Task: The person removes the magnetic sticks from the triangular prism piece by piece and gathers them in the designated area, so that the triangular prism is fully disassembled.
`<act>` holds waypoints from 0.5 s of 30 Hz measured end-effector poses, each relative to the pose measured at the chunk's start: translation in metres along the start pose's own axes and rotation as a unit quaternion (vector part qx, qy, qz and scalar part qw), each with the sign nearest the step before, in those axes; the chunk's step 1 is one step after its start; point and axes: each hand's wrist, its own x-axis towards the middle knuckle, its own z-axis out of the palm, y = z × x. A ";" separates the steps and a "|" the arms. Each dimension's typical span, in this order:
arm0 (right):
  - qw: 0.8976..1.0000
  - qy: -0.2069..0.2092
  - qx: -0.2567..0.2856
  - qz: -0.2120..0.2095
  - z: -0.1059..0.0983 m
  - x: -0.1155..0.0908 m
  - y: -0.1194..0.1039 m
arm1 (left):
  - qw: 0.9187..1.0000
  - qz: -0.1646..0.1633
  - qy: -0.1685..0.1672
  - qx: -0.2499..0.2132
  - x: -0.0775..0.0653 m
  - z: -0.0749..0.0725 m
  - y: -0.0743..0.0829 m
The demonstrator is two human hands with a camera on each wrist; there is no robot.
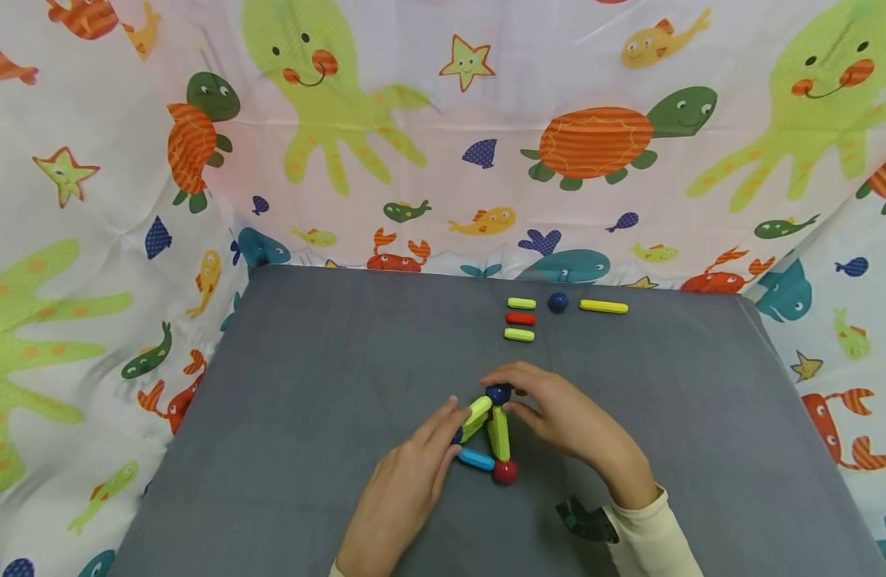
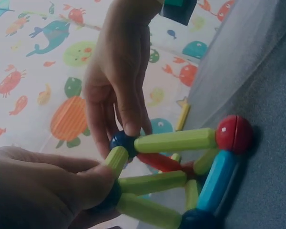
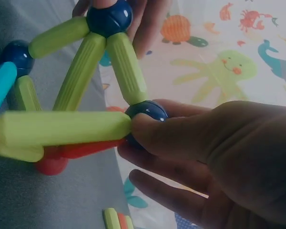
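A frame of magnetic building sticks and balls stands on the grey table. My left hand [image 1: 410,477] pinches a dark blue ball [image 3: 110,20] at one upper corner. With thumb and fingers, my right hand [image 1: 576,421] grips another dark blue ball [image 1: 498,393] at the neighbouring upper corner. A lime stick [image 2: 116,161] joins these two balls. More lime sticks [image 2: 175,140] slope down to the base. At the base are a red ball [image 1: 505,472], a blue stick [image 1: 477,459] and another dark blue ball [image 3: 17,57]. A red stick [image 2: 159,161] runs down behind.
Farther back on the table lie two short lime sticks [image 1: 521,304] with a red stick [image 1: 520,319] between them. To their right are a loose dark blue ball [image 1: 558,302] and a yellow stick [image 1: 604,306]. A sea-animal curtain [image 1: 428,104] hangs around the table.
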 end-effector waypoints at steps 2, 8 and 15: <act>1.000 0.011 0.000 0.004 0.001 -0.004 -0.001 | 1.000 -0.001 0.019 0.007 0.001 0.000 0.000; 1.000 0.020 0.000 0.012 0.006 -0.020 -0.008 | 0.998 -0.023 0.050 0.040 0.001 -0.001 0.000; 1.000 0.023 -0.014 -0.004 0.012 -0.033 -0.013 | 0.998 -0.030 0.040 0.047 0.004 -0.001 0.004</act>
